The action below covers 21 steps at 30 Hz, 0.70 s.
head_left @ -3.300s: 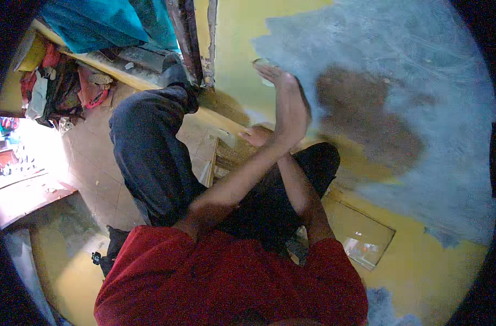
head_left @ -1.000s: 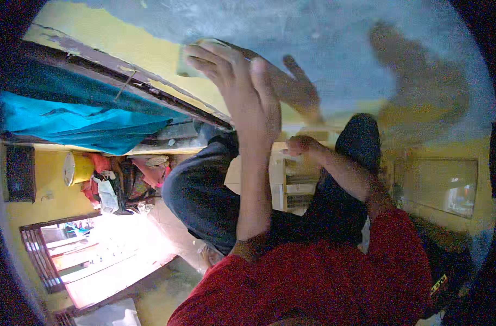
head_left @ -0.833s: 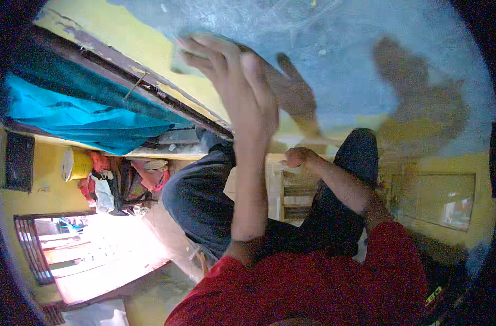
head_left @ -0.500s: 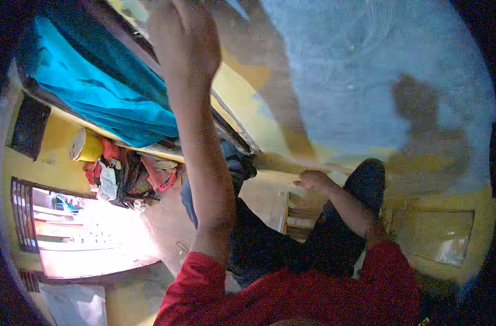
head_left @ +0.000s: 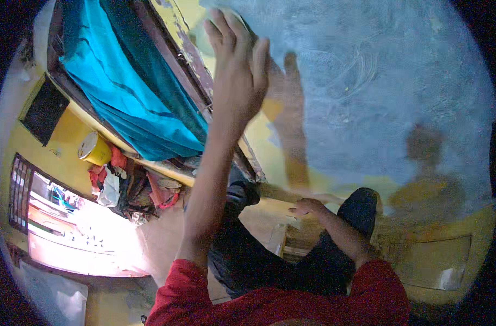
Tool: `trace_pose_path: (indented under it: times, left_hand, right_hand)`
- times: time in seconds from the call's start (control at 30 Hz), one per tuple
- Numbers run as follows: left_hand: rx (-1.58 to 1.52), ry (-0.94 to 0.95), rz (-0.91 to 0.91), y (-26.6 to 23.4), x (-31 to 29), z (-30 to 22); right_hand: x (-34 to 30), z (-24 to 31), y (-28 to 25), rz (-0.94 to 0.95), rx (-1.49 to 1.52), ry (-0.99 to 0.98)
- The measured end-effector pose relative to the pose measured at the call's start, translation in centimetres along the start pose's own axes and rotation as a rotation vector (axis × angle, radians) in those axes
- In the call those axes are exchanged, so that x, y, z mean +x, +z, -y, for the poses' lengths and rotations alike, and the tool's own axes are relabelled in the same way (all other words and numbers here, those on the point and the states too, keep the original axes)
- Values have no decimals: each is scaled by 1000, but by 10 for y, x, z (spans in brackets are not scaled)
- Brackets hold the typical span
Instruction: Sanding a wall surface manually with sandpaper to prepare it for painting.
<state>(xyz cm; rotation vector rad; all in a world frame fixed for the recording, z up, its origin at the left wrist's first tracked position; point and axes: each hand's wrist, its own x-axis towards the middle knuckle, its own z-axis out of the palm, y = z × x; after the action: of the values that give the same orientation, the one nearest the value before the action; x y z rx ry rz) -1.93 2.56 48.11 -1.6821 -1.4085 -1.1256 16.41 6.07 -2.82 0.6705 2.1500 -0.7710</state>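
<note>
My left hand (head_left: 238,70) is raised high and lies flat against a grey-blue plastered wall (head_left: 378,81), fingers spread. A dark sliver of a rubbing pad (head_left: 250,26) shows past the fingertips; the hand hides the rest of it. My right hand (head_left: 307,207) hangs low by my dark-trousered knee (head_left: 362,204), fingers curled, touching the top of a wooden slatted frame (head_left: 298,244). Whether it grips the frame is not clear. Both arms come out of red sleeves.
A teal cloth (head_left: 133,98) hangs over a dark wooden door frame (head_left: 177,70) just left of my raised arm. Below it sit a yellow tin (head_left: 93,148) and a heap of clothes (head_left: 136,187). A bright barred window (head_left: 52,228) lies lower left.
My left hand has climbed the wall from the lower plaster edge to a spot beside the door frame. The view has tilted with it. My right hand stays low by the knee.
</note>
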Motion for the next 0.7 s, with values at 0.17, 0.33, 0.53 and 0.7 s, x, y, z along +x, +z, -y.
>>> trace_pose_path:
  times: [0.17, 0.33, 0.53, 0.7]
  left_hand:
    - [411, 256, -16, -30, 44, 38]
    - [-69, -45, 81, 10, -44, -20]
    - [136, 1, -52, -12, 5, 2]
    - [127, 44, -49, -19, 61, 16]
  right_hand:
    - [11, -16, 14, -97, -105, -19]
    - [27, -43, 21, -130, -71, -14]
    - [49, -42, 33, -90, -112, -52]
    - [70, -83, 61, -158, -119, -75]
